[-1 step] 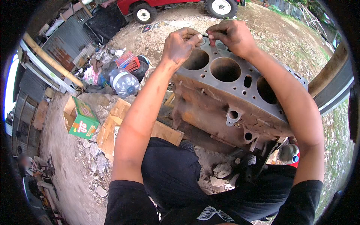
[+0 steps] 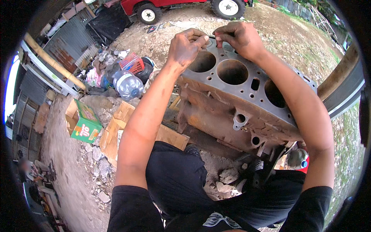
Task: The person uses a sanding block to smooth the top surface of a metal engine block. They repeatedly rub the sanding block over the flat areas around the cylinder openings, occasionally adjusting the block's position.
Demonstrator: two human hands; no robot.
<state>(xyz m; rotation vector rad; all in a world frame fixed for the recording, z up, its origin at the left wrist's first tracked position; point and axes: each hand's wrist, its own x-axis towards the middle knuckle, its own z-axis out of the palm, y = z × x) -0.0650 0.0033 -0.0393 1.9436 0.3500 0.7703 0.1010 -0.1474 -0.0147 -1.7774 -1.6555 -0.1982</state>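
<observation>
Left hand (image 2: 186, 47) and right hand (image 2: 243, 40), fingers curled, hold unclear, at a grey-topped, rusty metal engine block (image 2: 222, 102), likely heavy, best gripped underneath.

An engine block (image 2: 208, 106), red vehicle (image 2: 166, 3) and stony ground (image 2: 150, 40) show an outdoor workshop.

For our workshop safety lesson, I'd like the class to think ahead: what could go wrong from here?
1. Anything small slipping from the right hand or left hand might drop into the uncovered cylinder bores close by.
2. Both hands are bare at the far end of the metal engine block, so a slip could scrape the fingers.
3. Loose stones lie near the block and might make footing unsteady.
</observation>
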